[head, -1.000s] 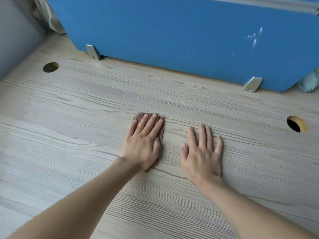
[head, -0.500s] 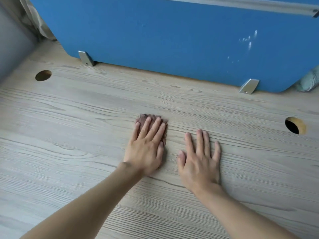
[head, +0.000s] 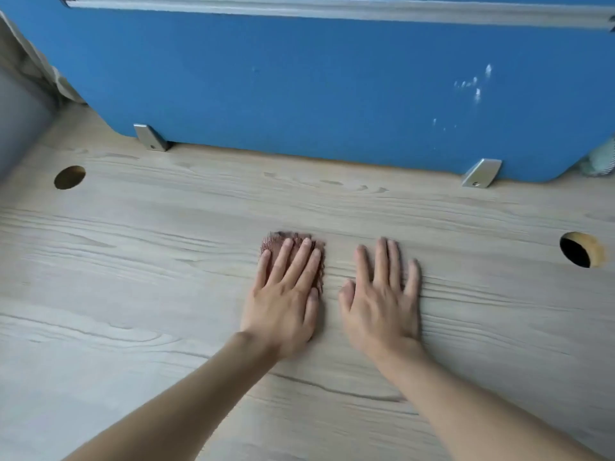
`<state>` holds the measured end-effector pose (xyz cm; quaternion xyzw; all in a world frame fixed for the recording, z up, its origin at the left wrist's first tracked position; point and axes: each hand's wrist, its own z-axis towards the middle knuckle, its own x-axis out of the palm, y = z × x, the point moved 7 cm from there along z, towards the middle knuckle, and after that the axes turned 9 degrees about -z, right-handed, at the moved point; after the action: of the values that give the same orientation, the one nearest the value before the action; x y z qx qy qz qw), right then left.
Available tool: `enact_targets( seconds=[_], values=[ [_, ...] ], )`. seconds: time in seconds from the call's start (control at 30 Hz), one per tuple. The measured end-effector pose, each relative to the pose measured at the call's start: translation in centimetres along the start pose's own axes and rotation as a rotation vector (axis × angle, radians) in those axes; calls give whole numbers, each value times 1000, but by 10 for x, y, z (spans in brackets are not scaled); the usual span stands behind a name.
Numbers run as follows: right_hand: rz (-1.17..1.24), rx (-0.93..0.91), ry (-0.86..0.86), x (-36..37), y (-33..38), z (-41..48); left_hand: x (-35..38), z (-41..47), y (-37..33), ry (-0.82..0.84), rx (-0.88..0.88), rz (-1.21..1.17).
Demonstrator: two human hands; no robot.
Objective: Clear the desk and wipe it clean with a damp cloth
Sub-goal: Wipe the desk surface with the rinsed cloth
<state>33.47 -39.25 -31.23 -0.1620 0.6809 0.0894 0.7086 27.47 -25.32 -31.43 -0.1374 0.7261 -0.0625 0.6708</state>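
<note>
Left hand (head: 285,296) lies flat, fingers straight, pressing a reddish-brown cloth (head: 293,242) onto the pale wood-grain desk (head: 133,294). Cloth is mostly hidden under the palm; its fringe shows past the fingertips and along the thumb side. Right hand (head: 382,301) lies just beside it, flat on bare wood, fingers extended, grasping nothing, apart from the cloth. Blue partition (head: 299,84) stands behind.

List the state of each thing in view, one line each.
cloth, pressed on the desk under the left hand.
left hand, flat, fingers straight.
right hand, flat on bare desk, holding nothing.
blue divider, upright, white-specked.
left cable hole, uncovered.
right cable hole, uncovered.
</note>
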Motion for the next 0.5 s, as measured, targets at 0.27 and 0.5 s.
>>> enact_targets(
  seconds=[0.27, 0.5],
  values=[
    [-19, -5, 29, -2, 0, 3, -13, 45, 26, -30, -32, -13],
    [-40, -8, 71, -1, 1, 4, -3, 34, 4, 20, 215, -12]
  ],
)
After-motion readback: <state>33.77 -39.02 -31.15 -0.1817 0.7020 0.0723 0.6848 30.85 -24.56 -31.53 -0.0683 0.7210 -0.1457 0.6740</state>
